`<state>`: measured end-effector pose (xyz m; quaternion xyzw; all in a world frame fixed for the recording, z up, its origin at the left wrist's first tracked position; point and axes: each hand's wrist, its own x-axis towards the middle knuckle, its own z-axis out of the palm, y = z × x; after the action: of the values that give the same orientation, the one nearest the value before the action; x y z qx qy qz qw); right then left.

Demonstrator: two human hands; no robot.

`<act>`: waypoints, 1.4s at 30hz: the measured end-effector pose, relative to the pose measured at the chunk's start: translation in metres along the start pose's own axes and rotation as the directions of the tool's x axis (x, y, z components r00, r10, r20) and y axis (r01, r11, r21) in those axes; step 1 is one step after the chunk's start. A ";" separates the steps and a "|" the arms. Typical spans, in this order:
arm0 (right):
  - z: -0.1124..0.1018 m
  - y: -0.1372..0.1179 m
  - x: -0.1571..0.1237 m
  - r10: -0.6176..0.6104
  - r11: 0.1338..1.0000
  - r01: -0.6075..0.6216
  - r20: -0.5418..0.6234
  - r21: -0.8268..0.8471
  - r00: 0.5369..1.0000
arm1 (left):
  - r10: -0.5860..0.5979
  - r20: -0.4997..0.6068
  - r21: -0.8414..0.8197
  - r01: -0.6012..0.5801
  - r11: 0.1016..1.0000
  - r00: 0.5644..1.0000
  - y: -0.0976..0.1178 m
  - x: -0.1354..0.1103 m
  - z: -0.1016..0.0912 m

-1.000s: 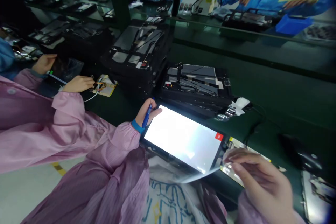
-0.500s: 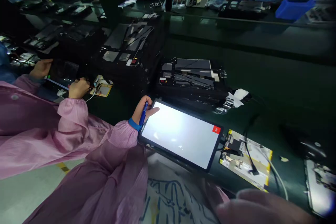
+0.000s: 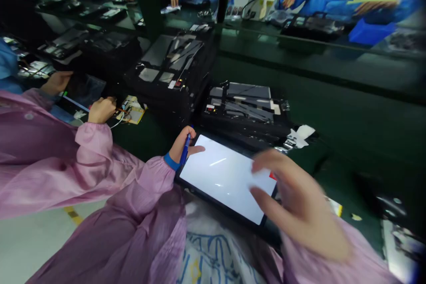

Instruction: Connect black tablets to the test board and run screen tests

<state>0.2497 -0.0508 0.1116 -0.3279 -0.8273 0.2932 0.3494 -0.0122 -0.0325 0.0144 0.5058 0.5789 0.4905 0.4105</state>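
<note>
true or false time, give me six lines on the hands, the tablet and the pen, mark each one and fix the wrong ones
1. The left hand holds the tablet at its left end. True.
2. The tablet is dark. False: it is lit up white.
3. The right hand, blurred, is open in front of the tablet's right part. True.
4. The two hands are clasped together. False: they are apart, toward opposite ends of the tablet.
5. A pen is tucked in the left hand. True.
6. The pen is red. False: it is blue.
</note>
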 end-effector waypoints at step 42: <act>-0.031 0.112 -0.017 0.488 0.731 -0.183 -0.316 0.657 0.814 | 0.173 -0.015 -0.110 -0.173 0.979 0.985 -0.018 0.013 0.002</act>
<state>0.3206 0.0130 0.0426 -0.4094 -0.5053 0.5106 0.5624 -0.0159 -0.0199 -0.0039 0.5291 0.5057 0.5572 0.3921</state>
